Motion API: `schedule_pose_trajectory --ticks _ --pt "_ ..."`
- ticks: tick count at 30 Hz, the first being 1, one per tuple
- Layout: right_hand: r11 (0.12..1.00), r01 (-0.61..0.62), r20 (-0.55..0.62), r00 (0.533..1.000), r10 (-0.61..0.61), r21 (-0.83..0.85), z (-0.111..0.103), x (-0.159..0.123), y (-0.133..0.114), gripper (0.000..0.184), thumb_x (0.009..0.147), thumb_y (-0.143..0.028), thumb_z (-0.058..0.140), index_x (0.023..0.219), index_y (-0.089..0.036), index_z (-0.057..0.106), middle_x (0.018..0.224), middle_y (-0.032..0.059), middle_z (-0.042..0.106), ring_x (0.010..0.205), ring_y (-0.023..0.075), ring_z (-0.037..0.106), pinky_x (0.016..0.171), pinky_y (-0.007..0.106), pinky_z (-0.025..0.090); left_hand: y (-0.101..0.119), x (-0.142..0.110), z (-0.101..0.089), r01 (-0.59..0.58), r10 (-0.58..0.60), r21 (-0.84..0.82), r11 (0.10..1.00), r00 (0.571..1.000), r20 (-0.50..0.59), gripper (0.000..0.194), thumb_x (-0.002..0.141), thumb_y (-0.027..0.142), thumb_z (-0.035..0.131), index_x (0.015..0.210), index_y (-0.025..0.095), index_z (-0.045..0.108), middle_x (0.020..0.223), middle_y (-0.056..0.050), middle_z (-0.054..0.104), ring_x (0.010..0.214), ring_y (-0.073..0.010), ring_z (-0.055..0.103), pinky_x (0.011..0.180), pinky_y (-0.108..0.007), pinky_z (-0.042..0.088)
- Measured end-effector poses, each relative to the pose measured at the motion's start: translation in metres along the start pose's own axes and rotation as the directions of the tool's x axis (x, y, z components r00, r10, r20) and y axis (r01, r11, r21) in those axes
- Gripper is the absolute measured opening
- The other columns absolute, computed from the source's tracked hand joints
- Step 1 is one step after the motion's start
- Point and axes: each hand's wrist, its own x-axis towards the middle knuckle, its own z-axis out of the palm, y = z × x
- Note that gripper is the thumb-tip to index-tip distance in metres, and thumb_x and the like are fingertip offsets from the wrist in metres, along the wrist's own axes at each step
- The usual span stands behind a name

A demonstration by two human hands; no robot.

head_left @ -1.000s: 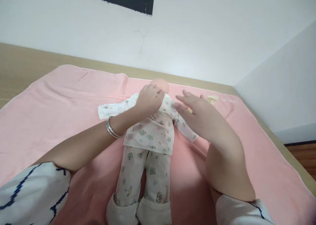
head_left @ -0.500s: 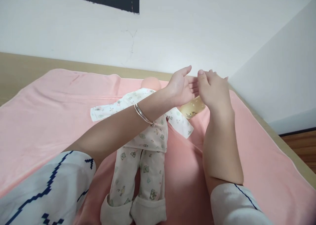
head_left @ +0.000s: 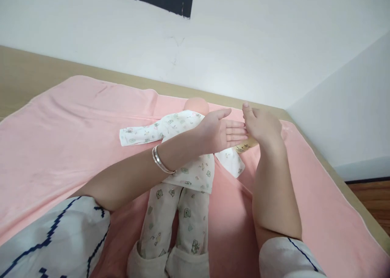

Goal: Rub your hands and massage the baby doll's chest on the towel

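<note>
Your left hand (head_left: 215,131) is flat and open, palm toward you, holding nothing visible, its fingertips pointing to 3 o'clock just beside your right hand (head_left: 264,125), whose fingers are hidden, so whether it grips the bottle (head_left: 244,145) just behind can't be told. Toward 7 o'clock the doll (head_left: 196,178) lies on the pink blanket (head_left: 70,140), top (head_left: 179,121) and trousers (head_left: 190,213) already on, cuffs (head_left: 189,263) turned up, head (head_left: 196,105) left bare.

The bangles (head_left: 157,160) look glossy metal — the outfit (head_left: 193,180) and blanket (head_left: 231,217) matt cloth.
</note>
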Motion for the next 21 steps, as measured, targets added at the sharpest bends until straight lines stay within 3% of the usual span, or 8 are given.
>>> schedule_pose_trajectory --ticks 3,7,12,16,19,21 --pt "0.998 -0.060 0.055 0.997 0.062 -0.031 -0.004 0.004 -0.001 0.069 0.107 -0.063 0.023 0.102 -0.020 0.078 0.110 0.0158 0.082 0.112 0.0371 0.075 0.093 0.048 0.054 0.001 -0.030 -0.016 -0.041 0.050 0.206 0.978 0.998 -0.037 0.076 0.102 0.054 0.016 0.133 0.014 0.072 0.132 -0.021 0.076 0.139 -0.0343 0.067 0.105 -0.051 0.063" --pt "0.990 -0.126 0.130 0.983 0.133 -0.056 -0.007 0.011 -0.006 0.056 0.104 -0.058 0.035 0.105 -0.021 0.077 0.106 0.0131 0.083 0.107 0.0354 0.074 0.090 0.047 0.054 0.014 -0.062 -0.033 -0.082 0.178 0.495 0.865 0.972 -0.151 0.074 0.105 0.049 0.013 0.128 0.017 0.076 0.118 -0.019 0.081 0.131 -0.0367 0.072 0.100 -0.056 0.063" --pt "0.979 -0.200 0.139 0.969 0.205 -0.046 -0.010 0.011 -0.013 0.044 0.101 -0.053 0.045 0.105 -0.024 0.077 0.102 0.0115 0.082 0.106 0.0346 0.073 0.092 0.048 0.054 0.035 -0.082 -0.048 -0.110 0.275 0.579 0.808 0.940 -0.204 0.071 0.109 0.043 0.009 0.136 0.019 0.071 0.122 -0.014 0.080 0.122 -0.0344 0.076 0.098 -0.054 0.065" --pt "0.974 -0.226 0.146 0.964 0.222 0.009 -0.011 0.006 -0.016 0.045 0.099 -0.054 0.047 0.111 -0.022 0.076 0.112 0.0140 0.080 0.110 0.0376 0.072 0.098 0.055 0.053 0.050 -0.092 -0.058 -0.126 0.325 0.594 0.795 0.915 -0.240 0.072 0.111 0.034 0.004 0.146 0.020 0.066 0.124 -0.012 0.079 0.124 -0.0324 0.075 0.092 -0.052 0.065" --pt "0.970 -0.244 0.111 0.964 0.242 0.011 -0.007 0.007 -0.010 0.043 0.097 -0.051 0.048 0.113 -0.023 0.077 0.120 0.0141 0.078 0.115 0.0391 0.070 0.100 0.058 0.053 0.057 -0.101 -0.061 -0.106 0.391 0.651 0.751 0.867 -0.309 0.072 0.112 0.032 0.004 0.148 0.021 0.065 0.122 -0.011 0.078 0.128 -0.0336 0.073 0.090 -0.052 0.063" --pt "0.989 -0.149 0.041 0.988 0.149 0.010 -0.004 0.008 -0.004 0.046 0.097 -0.048 0.044 0.119 -0.022 0.076 0.124 0.0177 0.076 0.119 0.0416 0.069 0.099 0.061 0.054 0.058 -0.105 -0.059 -0.070 0.442 0.702 0.709 0.819 -0.365 0.071 0.112 0.035 0.005 0.146 0.024 0.066 0.124 -0.010 0.077 0.133 -0.0362 0.071 0.091 -0.053 0.061"
